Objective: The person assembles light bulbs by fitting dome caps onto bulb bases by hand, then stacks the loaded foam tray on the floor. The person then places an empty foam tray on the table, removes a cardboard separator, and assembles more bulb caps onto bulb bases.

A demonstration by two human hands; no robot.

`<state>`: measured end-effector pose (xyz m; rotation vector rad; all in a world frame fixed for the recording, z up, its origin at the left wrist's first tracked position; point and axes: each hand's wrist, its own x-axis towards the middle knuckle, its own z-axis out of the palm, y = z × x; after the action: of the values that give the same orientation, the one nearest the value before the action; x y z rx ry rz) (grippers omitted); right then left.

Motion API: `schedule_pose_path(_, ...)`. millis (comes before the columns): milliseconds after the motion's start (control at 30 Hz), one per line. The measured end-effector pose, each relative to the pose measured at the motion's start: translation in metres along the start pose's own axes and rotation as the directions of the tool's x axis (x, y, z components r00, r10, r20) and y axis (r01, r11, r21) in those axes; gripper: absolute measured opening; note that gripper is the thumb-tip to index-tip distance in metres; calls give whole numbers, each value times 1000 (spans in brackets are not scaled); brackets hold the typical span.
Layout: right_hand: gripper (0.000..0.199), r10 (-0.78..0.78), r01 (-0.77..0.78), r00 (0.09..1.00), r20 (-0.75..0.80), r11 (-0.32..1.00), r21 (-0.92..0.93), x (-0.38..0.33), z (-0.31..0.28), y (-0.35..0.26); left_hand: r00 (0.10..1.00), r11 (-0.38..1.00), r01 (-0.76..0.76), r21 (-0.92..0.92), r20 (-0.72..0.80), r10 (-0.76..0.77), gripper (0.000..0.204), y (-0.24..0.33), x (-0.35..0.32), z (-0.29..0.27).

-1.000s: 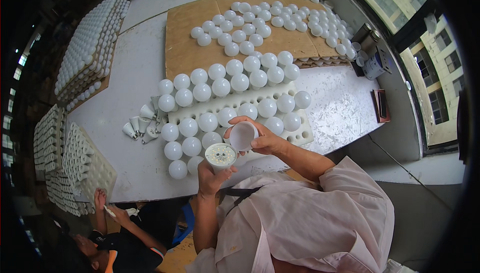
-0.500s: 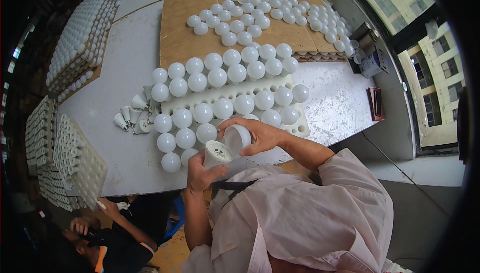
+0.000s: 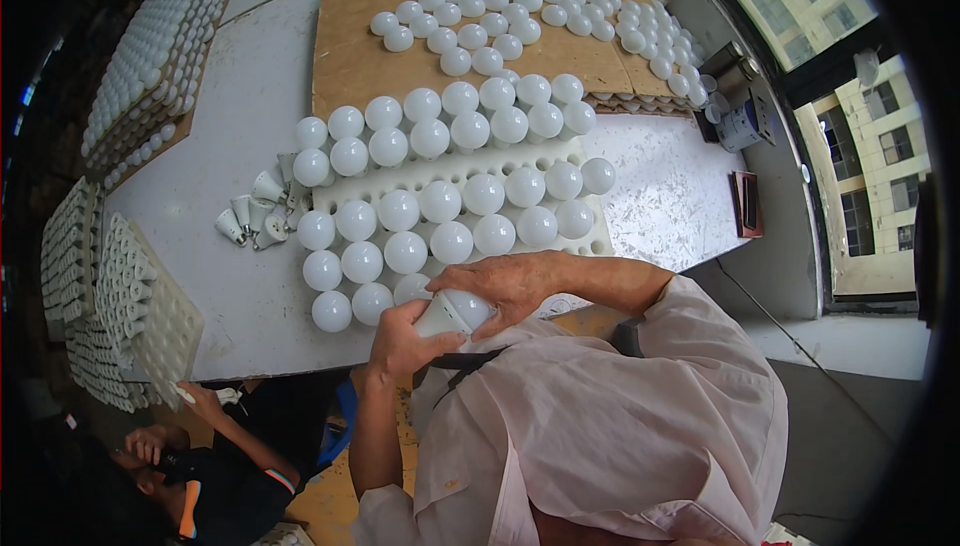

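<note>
Both my hands hold one white light bulb (image 3: pixel 455 312) just in front of my chest. My left hand (image 3: pixel 405 342) grips its tapered base from below. My right hand (image 3: pixel 497 283) cups the round dome from above. Right behind my hands lies a white foam tray (image 3: pixel 600 243) with rows of round white bulbs (image 3: pixel 452 242) standing in its holes. A small heap of loose white bulb bases (image 3: pixel 256 216) lies on the table to the left of the tray.
Brown cardboard sheets (image 3: pixel 350 56) with several more bulbs cover the far table. Stacked trays of parts (image 3: pixel 140 56) line the left side. A small dark box (image 3: pixel 748 204) and a device (image 3: pixel 742 126) sit at the right edge. Another person (image 3: pixel 200 466) crouches at lower left.
The dome and base were apart in my two hands a second ago. Now they are pressed together as one bulb and drawn closer to my chest.
</note>
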<state>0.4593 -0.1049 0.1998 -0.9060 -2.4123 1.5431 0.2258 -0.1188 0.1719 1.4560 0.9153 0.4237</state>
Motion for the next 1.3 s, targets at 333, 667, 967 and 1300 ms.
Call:
schedule_pose_path(333,74,-262,250,953,-152,964,-93,7,22,15,997,996,70,61,7,-71,47,14,4,5)
schedule_pose_path(667,45,-610,536,606,-510,787,-304,17,39,7,999,990,-6,138,-51,13,45,30,2,17)
schedule_pose_path(967,25,-611,613,575,-545,762,-207,3,45,3,1000,995,-3,102,-27,6,36,49,-5,31)
schedule_pose_path(1300,68,62,138,715,-696,964,227,-9,8,8,992,878,99,-469,119,-48,52,29,42,5)
